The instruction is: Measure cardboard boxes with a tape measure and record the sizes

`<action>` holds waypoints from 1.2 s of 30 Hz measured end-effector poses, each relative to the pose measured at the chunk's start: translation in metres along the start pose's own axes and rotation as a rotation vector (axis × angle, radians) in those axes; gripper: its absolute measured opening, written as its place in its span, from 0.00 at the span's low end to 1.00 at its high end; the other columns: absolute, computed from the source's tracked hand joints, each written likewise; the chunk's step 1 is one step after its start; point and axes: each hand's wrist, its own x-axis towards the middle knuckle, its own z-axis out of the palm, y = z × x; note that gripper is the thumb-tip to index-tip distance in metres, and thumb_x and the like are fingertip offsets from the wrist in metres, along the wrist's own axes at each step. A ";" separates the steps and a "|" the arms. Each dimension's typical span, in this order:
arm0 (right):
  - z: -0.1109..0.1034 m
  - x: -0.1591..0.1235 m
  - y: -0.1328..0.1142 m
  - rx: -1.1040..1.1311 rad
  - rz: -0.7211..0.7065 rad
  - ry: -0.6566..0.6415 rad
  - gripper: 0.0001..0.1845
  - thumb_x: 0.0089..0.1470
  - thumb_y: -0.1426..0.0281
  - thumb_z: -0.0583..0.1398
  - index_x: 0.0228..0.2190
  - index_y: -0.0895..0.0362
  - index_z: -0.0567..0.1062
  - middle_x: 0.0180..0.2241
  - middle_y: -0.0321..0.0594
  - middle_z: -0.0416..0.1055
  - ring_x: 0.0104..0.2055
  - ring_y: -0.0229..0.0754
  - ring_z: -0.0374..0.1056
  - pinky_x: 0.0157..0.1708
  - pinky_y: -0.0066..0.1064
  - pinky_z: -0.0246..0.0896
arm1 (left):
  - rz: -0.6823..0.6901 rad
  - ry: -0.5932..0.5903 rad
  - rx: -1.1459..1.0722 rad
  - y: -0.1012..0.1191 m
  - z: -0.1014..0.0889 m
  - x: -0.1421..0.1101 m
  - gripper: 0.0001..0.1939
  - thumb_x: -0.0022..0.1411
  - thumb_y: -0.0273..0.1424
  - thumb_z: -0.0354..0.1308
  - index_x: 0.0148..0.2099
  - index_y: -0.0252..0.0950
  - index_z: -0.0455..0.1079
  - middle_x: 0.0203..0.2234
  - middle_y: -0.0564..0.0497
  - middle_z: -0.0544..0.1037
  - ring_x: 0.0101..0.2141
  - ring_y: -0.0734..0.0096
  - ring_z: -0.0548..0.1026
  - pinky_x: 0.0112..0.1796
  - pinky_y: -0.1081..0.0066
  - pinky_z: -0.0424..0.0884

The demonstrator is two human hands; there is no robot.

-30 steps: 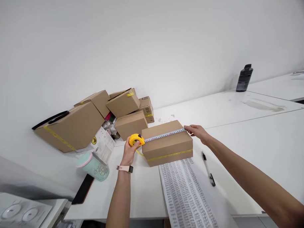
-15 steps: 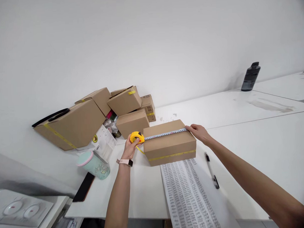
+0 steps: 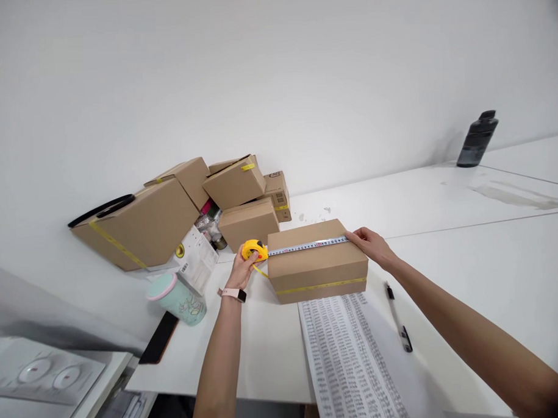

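Note:
A closed cardboard box (image 3: 320,265) with yellow tape along its front side sits on the white table. My left hand (image 3: 243,267), a pink-banded watch on its wrist, grips the yellow case of a tape measure (image 3: 255,250) at the box's left end. The blade (image 3: 308,245) runs out across the top of the box, lying along its length. At the box's right end, my right hand (image 3: 369,244) pinches the blade's free end near the top edge; its fingertips are partly hidden.
Printed sheets (image 3: 348,353) lie partly under the box, with a pen (image 3: 399,317) to their right. Several cardboard boxes (image 3: 137,220) are piled at the back left, near a mint tumbler (image 3: 179,299) and a dark flat case (image 3: 159,337). A dark bottle (image 3: 477,139) stands far right.
The view has shifted slightly, so most things appear a little further right. Both hands keep their hold on the tape measure, and the blade still lies across the box.

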 end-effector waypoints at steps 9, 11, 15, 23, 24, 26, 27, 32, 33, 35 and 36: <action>0.005 0.002 0.005 0.173 0.039 -0.051 0.24 0.50 0.45 0.63 0.31 0.54 0.73 0.35 0.40 0.74 0.37 0.44 0.68 0.34 0.33 0.61 | 0.000 -0.005 -0.026 -0.005 -0.005 0.000 0.28 0.49 0.35 0.76 0.49 0.38 0.69 0.46 0.47 0.77 0.47 0.59 0.77 0.51 0.54 0.74; 0.005 0.003 0.005 0.179 0.043 -0.053 0.24 0.50 0.45 0.63 0.31 0.54 0.72 0.35 0.40 0.74 0.37 0.44 0.68 0.34 0.33 0.61 | 0.001 -0.002 -0.030 -0.006 -0.007 0.001 0.28 0.49 0.34 0.76 0.50 0.39 0.69 0.47 0.48 0.77 0.48 0.59 0.77 0.51 0.53 0.73; 0.005 0.004 0.006 0.194 0.046 -0.063 0.24 0.50 0.45 0.63 0.31 0.54 0.72 0.34 0.40 0.74 0.36 0.43 0.68 0.33 0.33 0.61 | -0.007 -0.010 -0.031 -0.007 -0.011 0.003 0.28 0.49 0.34 0.76 0.50 0.39 0.69 0.46 0.48 0.77 0.48 0.58 0.77 0.51 0.53 0.74; 0.005 0.000 0.005 0.250 0.090 -0.068 0.25 0.49 0.45 0.64 0.32 0.54 0.72 0.36 0.41 0.74 0.37 0.44 0.68 0.33 0.32 0.61 | -0.018 -0.016 -0.038 -0.007 -0.013 0.003 0.28 0.49 0.34 0.76 0.49 0.39 0.69 0.46 0.48 0.77 0.47 0.60 0.77 0.50 0.54 0.75; 0.006 0.000 0.006 0.282 0.112 -0.072 0.26 0.48 0.44 0.65 0.32 0.54 0.72 0.37 0.41 0.74 0.37 0.44 0.68 0.33 0.32 0.61 | -0.019 -0.018 -0.036 -0.007 -0.012 0.003 0.28 0.49 0.34 0.76 0.49 0.38 0.69 0.46 0.48 0.76 0.47 0.60 0.77 0.50 0.54 0.75; 0.007 0.000 0.006 0.362 0.148 -0.113 0.26 0.48 0.44 0.64 0.32 0.54 0.72 0.37 0.42 0.75 0.38 0.46 0.69 0.33 0.32 0.63 | -0.020 -0.019 -0.034 -0.006 -0.012 0.002 0.28 0.49 0.34 0.76 0.49 0.38 0.69 0.45 0.48 0.76 0.46 0.60 0.77 0.50 0.53 0.74; 0.008 0.000 0.007 0.404 0.158 -0.151 0.26 0.48 0.43 0.64 0.31 0.54 0.72 0.36 0.43 0.76 0.38 0.47 0.70 0.33 0.33 0.64 | -0.020 -0.018 -0.034 -0.006 -0.011 0.002 0.28 0.49 0.34 0.76 0.49 0.38 0.69 0.45 0.48 0.77 0.46 0.60 0.77 0.50 0.53 0.74; 0.011 0.004 0.008 0.495 0.182 -0.285 0.25 0.49 0.44 0.61 0.31 0.54 0.74 0.31 0.43 0.76 0.38 0.50 0.72 0.35 0.36 0.66 | -0.021 -0.008 -0.026 -0.006 -0.012 0.003 0.28 0.47 0.35 0.77 0.49 0.38 0.69 0.45 0.48 0.77 0.46 0.59 0.77 0.51 0.51 0.73; 0.011 0.004 0.007 0.491 0.180 -0.282 0.25 0.49 0.44 0.61 0.31 0.54 0.75 0.31 0.44 0.76 0.38 0.50 0.72 0.35 0.36 0.67 | -0.021 -0.006 -0.021 -0.006 -0.011 0.003 0.28 0.47 0.35 0.77 0.48 0.38 0.69 0.45 0.48 0.77 0.46 0.59 0.77 0.51 0.51 0.73; 0.011 0.004 0.006 0.480 0.172 -0.270 0.25 0.48 0.45 0.62 0.32 0.54 0.75 0.32 0.45 0.77 0.39 0.51 0.72 0.35 0.36 0.66 | -0.018 -0.001 -0.010 -0.006 -0.010 0.002 0.29 0.47 0.36 0.77 0.48 0.37 0.69 0.45 0.47 0.77 0.46 0.59 0.77 0.50 0.52 0.73; 0.010 0.003 0.005 0.473 0.173 -0.262 0.25 0.48 0.45 0.62 0.32 0.54 0.75 0.33 0.45 0.77 0.39 0.51 0.72 0.35 0.37 0.66 | -0.014 0.002 -0.003 -0.005 -0.008 0.001 0.29 0.47 0.36 0.77 0.48 0.38 0.69 0.45 0.47 0.77 0.46 0.59 0.77 0.50 0.52 0.74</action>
